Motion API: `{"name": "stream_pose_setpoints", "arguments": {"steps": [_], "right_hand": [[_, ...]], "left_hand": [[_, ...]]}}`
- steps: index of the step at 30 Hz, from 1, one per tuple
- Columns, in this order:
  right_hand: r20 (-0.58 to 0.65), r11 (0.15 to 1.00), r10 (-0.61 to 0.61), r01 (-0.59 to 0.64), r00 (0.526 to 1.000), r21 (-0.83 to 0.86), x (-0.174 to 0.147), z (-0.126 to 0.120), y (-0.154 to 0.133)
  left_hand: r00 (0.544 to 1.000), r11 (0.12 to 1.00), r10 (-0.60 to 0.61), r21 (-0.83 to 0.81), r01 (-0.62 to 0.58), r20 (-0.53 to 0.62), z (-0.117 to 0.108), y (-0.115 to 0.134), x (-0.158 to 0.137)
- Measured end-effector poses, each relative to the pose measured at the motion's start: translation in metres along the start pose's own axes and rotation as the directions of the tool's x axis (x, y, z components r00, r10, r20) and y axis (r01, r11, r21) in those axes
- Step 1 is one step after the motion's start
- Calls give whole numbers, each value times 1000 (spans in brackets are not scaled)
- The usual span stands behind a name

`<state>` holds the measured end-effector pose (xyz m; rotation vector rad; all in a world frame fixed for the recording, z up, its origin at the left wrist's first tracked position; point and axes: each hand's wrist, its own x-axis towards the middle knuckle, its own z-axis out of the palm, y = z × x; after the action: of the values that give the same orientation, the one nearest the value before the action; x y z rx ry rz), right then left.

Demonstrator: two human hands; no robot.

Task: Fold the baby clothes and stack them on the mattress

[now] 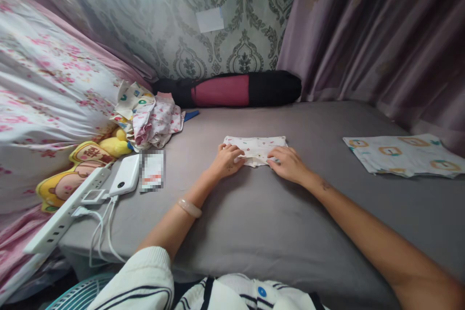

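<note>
A small white printed cloth (255,144) lies folded into a strip on the grey sheet, and its near edge looks bunched. My left hand (228,160) pinches the near left part of this cloth with bent fingers. At the near right corner, my right hand (286,163) has its thumb and fingers closed on the same edge. Whether it is a garment or a plain cloth I cannot tell from its folds.
A flat folded cloth with orange prints (403,154) lies at right. On the left are a heap of printed clothes (154,116), a yellow plush toy (60,189), a power strip (69,210) with cables and a white power bank (125,174). A black and red roll (221,90) lies along the wall.
</note>
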<state>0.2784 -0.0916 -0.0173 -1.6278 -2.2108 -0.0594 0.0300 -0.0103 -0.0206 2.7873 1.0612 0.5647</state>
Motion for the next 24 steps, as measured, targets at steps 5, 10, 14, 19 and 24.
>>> {"name": "stream_pose_setpoints", "arguments": {"steps": [5, 10, 14, 19, 24], "right_hand": [[70, 998, -4, 8, 998, -56, 14, 19, -22], [111, 995, -51, 60, 992, -78, 12, 19, -21], [146, 992, -80, 94, 986, -85, 6, 13, -22], [202, 997, -70, 75, 977, -18, 10, 4, -22], [85, 991, 124, -128, 989, 37, 36, 12, -15]], "left_hand": [[997, 997, 55, 53, -57, 49, 15, 5, 12], [992, 991, 103, 80, -109, 69, 12, 4, 7], [984, 986, 149, 52, -155, 100, 5, 8, 0], [979, 989, 150, -16, -149, 137, 1, 12, 2], [999, 997, -46, 61, 46, 7, 6, 20, 25]]}}
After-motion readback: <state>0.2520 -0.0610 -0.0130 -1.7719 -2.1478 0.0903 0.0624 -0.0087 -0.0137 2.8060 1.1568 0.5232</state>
